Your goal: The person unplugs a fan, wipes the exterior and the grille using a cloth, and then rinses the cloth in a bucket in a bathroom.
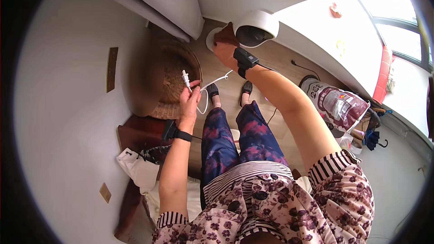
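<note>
My left hand (189, 101) pinches a white power plug (186, 78), its prongs pointing up and away from me. From it a white cord (216, 81) loops down and runs to the right, toward a white appliance (257, 23). This appliance has a rounded head with a dark opening and a round pale base (210, 39). My right hand (222, 52) reaches forward and holds a brown cloth (227, 35) against the appliance, between head and base. Its fingers are mostly hidden by the cloth and wrist.
Wicker baskets (195, 56) lean by the left wall. A dark red wooden piece (140, 131) with pale cloth bags (138, 168) stands at my left. To the right are a printed sack (337, 104), a dark blue umbrella (372, 140) and a black cord (307, 68). A window (400, 34) lights the right.
</note>
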Demonstrator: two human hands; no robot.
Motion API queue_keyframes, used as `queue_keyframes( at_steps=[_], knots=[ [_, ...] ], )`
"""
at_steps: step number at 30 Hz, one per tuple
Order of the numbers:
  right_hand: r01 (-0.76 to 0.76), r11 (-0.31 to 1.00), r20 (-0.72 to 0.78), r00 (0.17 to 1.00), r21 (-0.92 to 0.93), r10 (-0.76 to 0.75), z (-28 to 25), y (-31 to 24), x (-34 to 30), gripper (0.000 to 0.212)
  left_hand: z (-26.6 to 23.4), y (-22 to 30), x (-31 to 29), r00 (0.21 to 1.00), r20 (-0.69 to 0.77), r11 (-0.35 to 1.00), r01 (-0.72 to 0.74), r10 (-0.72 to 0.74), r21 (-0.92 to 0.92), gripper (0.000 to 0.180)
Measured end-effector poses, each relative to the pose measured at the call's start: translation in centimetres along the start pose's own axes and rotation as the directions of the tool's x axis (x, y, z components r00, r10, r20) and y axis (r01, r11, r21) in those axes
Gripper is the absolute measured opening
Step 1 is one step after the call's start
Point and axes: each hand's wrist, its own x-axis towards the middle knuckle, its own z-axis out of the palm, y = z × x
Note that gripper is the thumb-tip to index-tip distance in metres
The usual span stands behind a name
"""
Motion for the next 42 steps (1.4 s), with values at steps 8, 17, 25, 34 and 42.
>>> queue_keyframes(
  at_steps=[8, 17, 25, 34, 42],
  knots=[
    [-0.072, 0.761, -0.007, 0.995, 0.645, 0.099, -2.5, -4.8, -2.8, 0.03, -1.0, -0.1, 0.5, 0.995, 0.004, 0.993, 0.101, -0.101, -0.056, 0.03],
    [-0.377, 0.163, 0.276, 0.855, 0.912, 0.439, -5.7, -5.5, -11.4, 0.027, 1.7, -0.8, 0.7, 0.983, 0.122, 0.988, 0.13, -0.14, 0.083, 0.028],
    [-0.518, 0.332, 0.263, 0.771, 0.789, 0.58, -4.9, -1.7, -16.9, 0.026, 1.9, -1.4, 0.3, 0.992, 0.129, 0.662, -0.095, -0.003, 0.744, 0.039],
    [-0.483, 0.524, 0.044, 0.763, 0.702, 0.645, -6.7, 3.9, -19.1, 0.035, 7.2, 2.9, 1.4, 0.913, 0.406, 0.445, -0.384, 0.051, 0.809, 0.045],
    [-0.166, -0.89, 0.628, 0.762, 0.424, 0.158, -5.4, -0.9, -17.9, 0.063, 11.4, 3.2, -0.7, 0.776, 0.615, 0.885, -0.181, -0.14, 0.43, 0.014]
  ],
)
